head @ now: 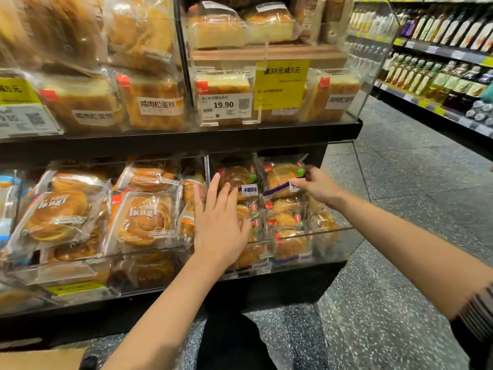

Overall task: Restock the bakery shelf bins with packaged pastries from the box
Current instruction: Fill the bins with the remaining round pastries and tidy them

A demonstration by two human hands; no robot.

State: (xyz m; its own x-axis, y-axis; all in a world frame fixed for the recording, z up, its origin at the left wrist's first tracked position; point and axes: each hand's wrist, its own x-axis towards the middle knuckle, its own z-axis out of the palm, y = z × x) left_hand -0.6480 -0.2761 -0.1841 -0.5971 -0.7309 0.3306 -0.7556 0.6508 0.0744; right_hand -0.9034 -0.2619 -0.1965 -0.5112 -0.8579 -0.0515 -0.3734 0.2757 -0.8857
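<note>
Already the lower right clear acrylic shelf bin (330, 231) looks well stocked, with clear-wrapped golden pastry packs stacked in rows. Reaching in, the right hand (317, 186) pinches the top corner of an upright clear-wrapped bun pack with a green sticker (281, 178) at the back of that bin. Meanwhile the left hand (220, 225) lies spread, fingers straight, against the neighbouring packs. A corner of the brown cardboard box (40, 359) shows bottom left; its contents are hidden, so what remains is unclear.
</note>
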